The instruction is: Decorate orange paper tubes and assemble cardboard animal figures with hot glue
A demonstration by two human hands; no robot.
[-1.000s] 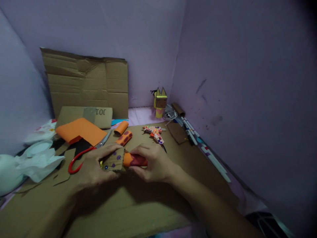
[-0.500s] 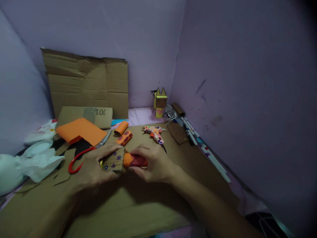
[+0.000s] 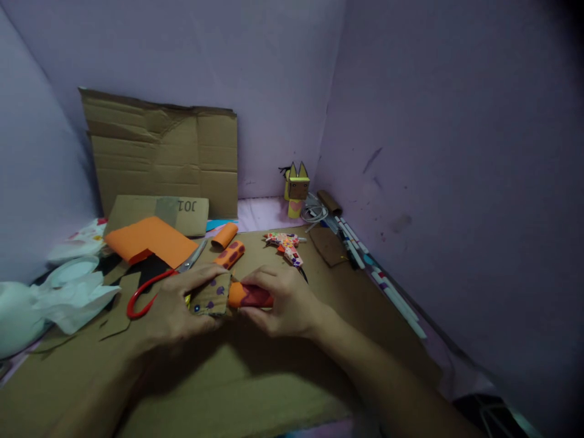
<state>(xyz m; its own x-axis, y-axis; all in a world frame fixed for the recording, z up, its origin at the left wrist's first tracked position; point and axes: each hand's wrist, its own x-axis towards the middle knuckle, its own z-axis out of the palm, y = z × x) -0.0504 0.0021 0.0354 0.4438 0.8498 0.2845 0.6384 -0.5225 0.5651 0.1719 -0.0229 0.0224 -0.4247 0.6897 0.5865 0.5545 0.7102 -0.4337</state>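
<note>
Fingers and thumb of my left hand (image 3: 176, 307) grip the sides of a small cardboard box (image 3: 210, 295) with purple spots and a drawn eye. My right hand (image 3: 280, 301) is closed round an orange paper tube (image 3: 241, 295) with a dark red zigzag patch. The tube's left end meets the box's right side; whether they are stuck together I cannot tell. Just beyond my hands lie an orange tube with dark spots (image 3: 230, 255) and a plain orange tube (image 3: 225, 235). Red-handled scissors (image 3: 148, 292) rest beside my left hand, partly behind it.
A patterned glue gun (image 3: 286, 244) lies behind my right hand. Orange paper (image 3: 152, 240) and cardboard sheets (image 3: 164, 158) are at the back left. A yellow cardboard animal figure (image 3: 297, 190) stands in the corner. Markers (image 3: 396, 301) line the right wall; white tissue (image 3: 75, 301) is at left.
The whole view has shifted very slightly. Both hands keep the same hold on the box and the tube.
</note>
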